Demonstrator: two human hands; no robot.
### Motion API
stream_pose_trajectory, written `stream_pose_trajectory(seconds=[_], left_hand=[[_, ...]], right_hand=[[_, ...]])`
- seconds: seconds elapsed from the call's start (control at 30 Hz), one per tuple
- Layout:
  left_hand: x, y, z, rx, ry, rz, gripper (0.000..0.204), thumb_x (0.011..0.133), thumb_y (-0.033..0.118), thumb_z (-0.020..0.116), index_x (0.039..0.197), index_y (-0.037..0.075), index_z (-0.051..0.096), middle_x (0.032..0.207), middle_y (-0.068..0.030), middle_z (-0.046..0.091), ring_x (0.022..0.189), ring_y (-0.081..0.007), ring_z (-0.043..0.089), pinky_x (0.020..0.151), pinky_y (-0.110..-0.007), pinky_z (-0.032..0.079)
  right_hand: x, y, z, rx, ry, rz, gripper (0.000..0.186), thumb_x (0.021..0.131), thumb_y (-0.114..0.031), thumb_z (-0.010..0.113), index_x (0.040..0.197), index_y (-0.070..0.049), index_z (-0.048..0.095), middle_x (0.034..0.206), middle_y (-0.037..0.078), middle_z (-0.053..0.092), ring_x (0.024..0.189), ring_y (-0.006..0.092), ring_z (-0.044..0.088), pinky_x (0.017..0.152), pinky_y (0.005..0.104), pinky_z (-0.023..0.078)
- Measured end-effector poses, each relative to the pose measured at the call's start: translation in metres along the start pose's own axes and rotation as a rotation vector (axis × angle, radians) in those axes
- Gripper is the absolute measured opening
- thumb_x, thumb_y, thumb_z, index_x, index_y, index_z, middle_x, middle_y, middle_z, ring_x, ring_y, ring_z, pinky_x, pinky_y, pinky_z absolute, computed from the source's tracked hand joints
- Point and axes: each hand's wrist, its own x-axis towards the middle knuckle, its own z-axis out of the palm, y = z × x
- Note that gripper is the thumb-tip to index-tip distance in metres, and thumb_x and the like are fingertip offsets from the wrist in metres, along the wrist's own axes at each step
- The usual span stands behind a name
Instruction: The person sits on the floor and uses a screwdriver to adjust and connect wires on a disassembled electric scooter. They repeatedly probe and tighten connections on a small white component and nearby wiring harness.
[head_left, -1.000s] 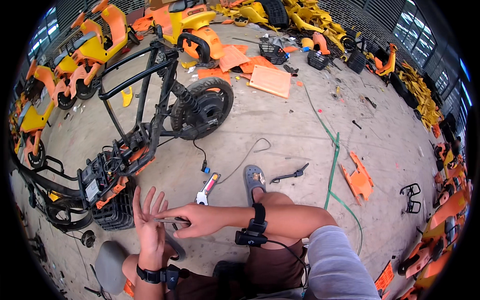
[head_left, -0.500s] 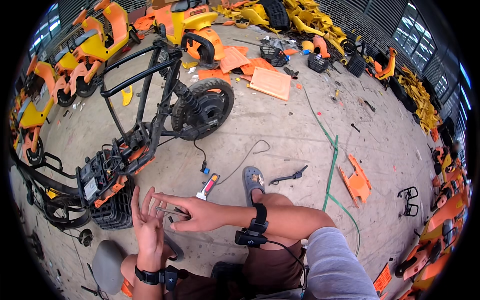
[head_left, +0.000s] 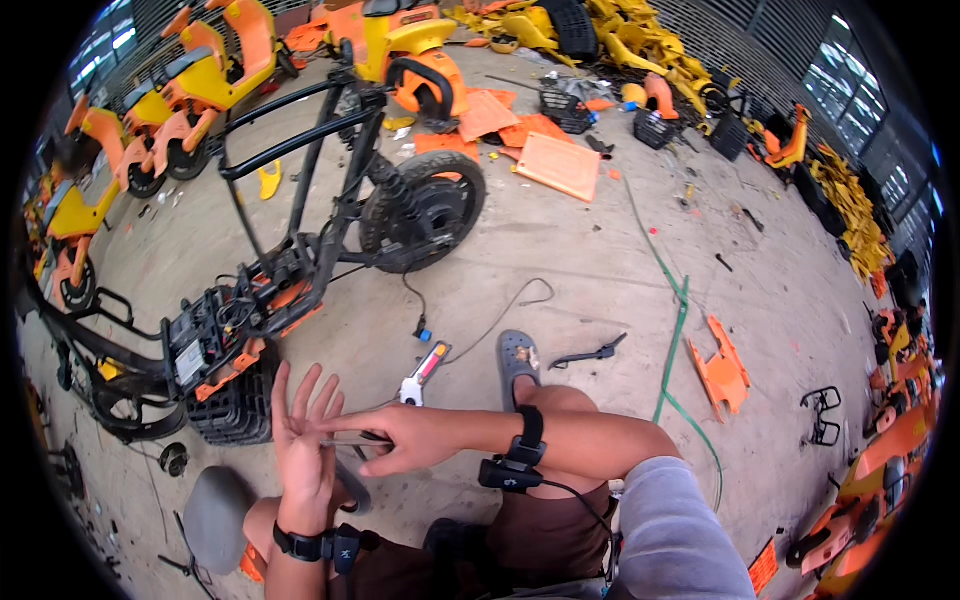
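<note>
1. Left hand raised, fingers spread apart, gripping nothing.
2. Right hand pinching a thin metal rod laid across the left palm.
3. Beyond, on the concrete floor: orange-handled tool, grey sandal.
4. Farther: stripped black scooter frame.
</note>
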Motion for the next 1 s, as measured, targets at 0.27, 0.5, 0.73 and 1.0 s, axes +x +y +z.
stream_pose_trajectory(seconds=[0.27, 0.5, 0.73, 1.0], left_hand=[[0.003, -0.004, -0.002, 0.034, 0.003, 0.014, 0.094, 0.064, -0.024, 0.035, 0.15, 0.011, 0.022, 0.146, -0.0232, 0.037, 0.133, -0.0373, 0.044, 0.11, -0.046, 0.039], [0.003, -0.004, -0.001, 0.011, 0.007, 0.001, 0.095, 0.063, -0.025, 0.034, 0.15, 0.011, 0.021, 0.146, -0.0228, 0.037, 0.133, -0.0365, 0.044, 0.11, -0.046, 0.039], [0.002, -0.003, -0.005, 0.02, 0.008, -0.003, 0.096, 0.062, -0.024, 0.035, 0.151, 0.01, 0.02, 0.146, -0.0238, 0.036, 0.132, -0.038, 0.044, 0.11, -0.047, 0.038], [0.002, -0.003, -0.003, 0.025, -0.016, -0.014, 0.097, 0.061, -0.024, 0.033, 0.151, 0.01, 0.02, 0.147, -0.0246, 0.035, 0.134, -0.0386, 0.041, 0.111, -0.047, 0.037]], right_hand=[[-0.004, -0.001, 0.0, -0.008, -0.01, 0.04, 0.081, 0.081, -0.016, 0.067, 0.152, -0.009, 0.027, 0.065, 0.006, 0.053, 0.056, 0.0143, 0.049, 0.055, 0.0316, 0.042], [-0.007, -0.009, -0.001, 0.014, 0.026, 0.046, 0.083, 0.08, -0.017, 0.069, 0.152, -0.008, 0.027, 0.068, 0.007, 0.055, 0.06, 0.0153, 0.053, 0.058, 0.0319, 0.044], [-0.004, 0.001, 0.001, -0.01, -0.065, 0.038, 0.082, 0.081, -0.015, 0.069, 0.152, -0.016, 0.029, 0.066, 0.005, 0.051, 0.058, 0.0143, 0.048, 0.058, 0.0314, 0.043], [-0.006, -0.006, 0.001, 0.053, -0.084, 0.118, 0.082, 0.081, -0.014, 0.067, 0.153, -0.017, 0.029, 0.064, 0.001, 0.047, 0.057, 0.0087, 0.043, 0.056, 0.0267, 0.039]])
